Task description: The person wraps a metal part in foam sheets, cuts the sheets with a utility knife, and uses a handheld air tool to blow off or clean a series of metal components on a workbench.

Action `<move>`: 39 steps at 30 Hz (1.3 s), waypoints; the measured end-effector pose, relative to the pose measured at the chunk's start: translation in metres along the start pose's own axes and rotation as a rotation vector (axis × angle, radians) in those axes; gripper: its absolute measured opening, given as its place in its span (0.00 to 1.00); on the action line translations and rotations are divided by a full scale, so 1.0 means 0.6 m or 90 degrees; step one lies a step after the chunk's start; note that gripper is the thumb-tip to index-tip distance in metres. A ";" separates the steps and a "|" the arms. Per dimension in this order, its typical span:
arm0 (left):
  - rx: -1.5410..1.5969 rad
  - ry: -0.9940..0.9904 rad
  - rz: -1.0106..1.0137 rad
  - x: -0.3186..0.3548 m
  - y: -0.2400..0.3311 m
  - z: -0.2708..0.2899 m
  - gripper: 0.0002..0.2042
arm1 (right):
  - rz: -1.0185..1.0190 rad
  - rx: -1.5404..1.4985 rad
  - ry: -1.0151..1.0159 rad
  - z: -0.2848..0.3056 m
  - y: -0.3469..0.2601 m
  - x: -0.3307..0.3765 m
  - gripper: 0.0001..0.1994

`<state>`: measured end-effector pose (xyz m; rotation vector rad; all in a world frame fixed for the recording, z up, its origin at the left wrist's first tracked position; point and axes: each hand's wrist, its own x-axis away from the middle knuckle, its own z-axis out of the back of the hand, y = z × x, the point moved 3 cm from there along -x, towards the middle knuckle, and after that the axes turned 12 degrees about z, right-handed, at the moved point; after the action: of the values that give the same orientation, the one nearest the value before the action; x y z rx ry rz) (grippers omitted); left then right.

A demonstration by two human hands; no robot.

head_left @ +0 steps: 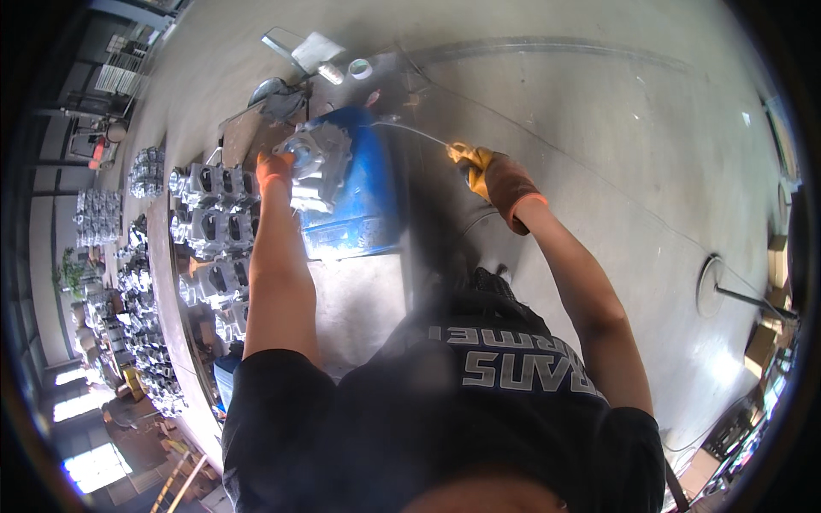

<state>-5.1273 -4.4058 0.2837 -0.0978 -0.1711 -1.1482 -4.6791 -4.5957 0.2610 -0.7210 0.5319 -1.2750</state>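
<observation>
The left hand (pixel 272 168), in an orange work glove, grips a silver cast-metal part with ribs and openings (pixel 315 171) and holds it over the top of a blue metal drum (pixel 359 201), so the part hangs in the air above the drum and not on the bench. I think anything that falls or blows off the part goes into the drum. The right hand (pixel 486 175), in a brown and yellow leather glove, is closed around a thin tool with a hose or wire (pixel 410 132) that runs toward the part; its tip points at the casting. What kind of tool it is, I cannot tell. On the person's left, a long workbench (pixel 162 282) carries many similar grey castings (pixel 209 214) in rows, near the left hand. The grey concrete floor (pixel 599 128) lies around.
</observation>
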 end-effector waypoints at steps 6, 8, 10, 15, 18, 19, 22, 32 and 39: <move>0.344 -0.208 0.085 -0.176 -0.315 -0.198 0.09 | -0.123 -0.257 -0.105 0.017 -0.056 0.022 0.20; 0.500 -0.169 0.082 -0.141 -0.304 -0.223 0.07 | -0.090 -0.083 -0.040 -0.010 -0.061 0.003 0.21; 0.673 -0.358 0.175 -0.080 -0.238 -0.223 0.07 | -0.072 -0.042 -0.068 -0.024 -0.075 -0.001 0.21; 0.210 -0.015 0.211 0.020 -0.148 -0.034 0.27 | -0.134 -0.265 -0.025 -0.058 -0.049 -0.032 0.19; 0.048 -0.053 0.063 -0.017 -0.162 -0.043 0.39 | -0.060 -0.250 0.004 -0.126 -0.029 -0.064 0.19; -0.035 -0.100 0.064 0.012 -0.074 -0.026 0.45 | -0.022 -0.221 0.010 -0.156 -0.010 -0.082 0.19; 0.028 -0.091 0.060 0.014 -0.089 -0.026 0.51 | 0.107 -0.253 0.040 -0.182 -0.012 -0.111 0.19; 0.046 -0.006 -0.194 0.069 -0.076 -0.003 0.47 | 0.052 -0.442 0.048 -0.212 -0.015 -0.078 0.16; 0.137 -0.049 -0.149 0.077 -0.093 -0.014 0.45 | 0.028 -0.397 -0.030 -0.172 -0.059 -0.033 0.14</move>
<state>-5.1592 -4.4715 0.2835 0.0711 -0.3805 -1.3522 -4.7808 -4.6001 0.2170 -1.2437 0.9184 -1.0460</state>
